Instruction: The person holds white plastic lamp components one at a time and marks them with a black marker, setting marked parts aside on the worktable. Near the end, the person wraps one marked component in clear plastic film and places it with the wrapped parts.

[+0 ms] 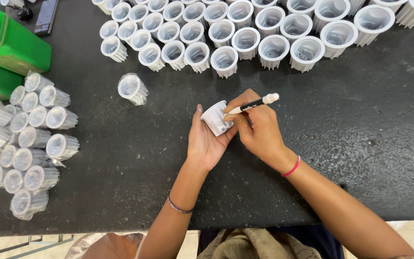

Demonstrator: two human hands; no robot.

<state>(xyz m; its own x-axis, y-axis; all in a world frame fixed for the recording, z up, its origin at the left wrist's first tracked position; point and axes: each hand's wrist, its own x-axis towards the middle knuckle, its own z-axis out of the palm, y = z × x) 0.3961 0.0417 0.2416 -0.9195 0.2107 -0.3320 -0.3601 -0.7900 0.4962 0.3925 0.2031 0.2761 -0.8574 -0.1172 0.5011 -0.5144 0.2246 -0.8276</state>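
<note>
Head camera looks down: the left hand [206, 141] cups a little white ribbed cup [216, 117] on the black table [360, 144]. The right hand [257, 127] pinches a pen [252, 105], its tip touching the cup.

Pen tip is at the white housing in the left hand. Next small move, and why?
Probably bring the pen tip down onto the wall of the white ribbed housing. The left hand cups the housing tilted on its side, and the right hand holds the pen in a writing grip with its tip at the rim. Whether it touches, I cannot tell.
</note>
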